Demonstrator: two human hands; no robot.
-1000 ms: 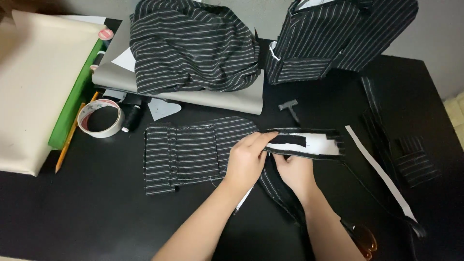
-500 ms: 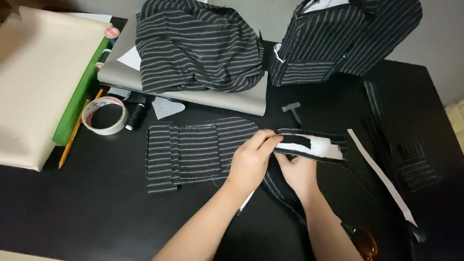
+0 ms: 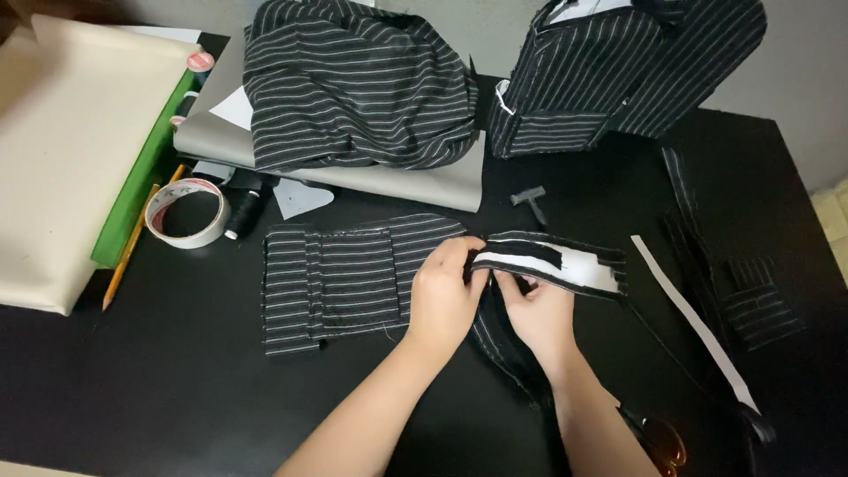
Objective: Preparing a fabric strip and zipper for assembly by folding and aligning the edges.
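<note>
Head view: left hand (image 3: 444, 296) and right hand (image 3: 536, 311) both pinch the near end of a striped fabric strip with white lining (image 3: 556, 262), fingers closed on it between them. Just left of the left hand lies a flat striped fabric panel (image 3: 340, 278); farther left, a tape roll (image 3: 186, 212).

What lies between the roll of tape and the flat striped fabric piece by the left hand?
In the head view, a black thread spool lies between the tape roll and the flat striped fabric piece, beside the roll.
</note>
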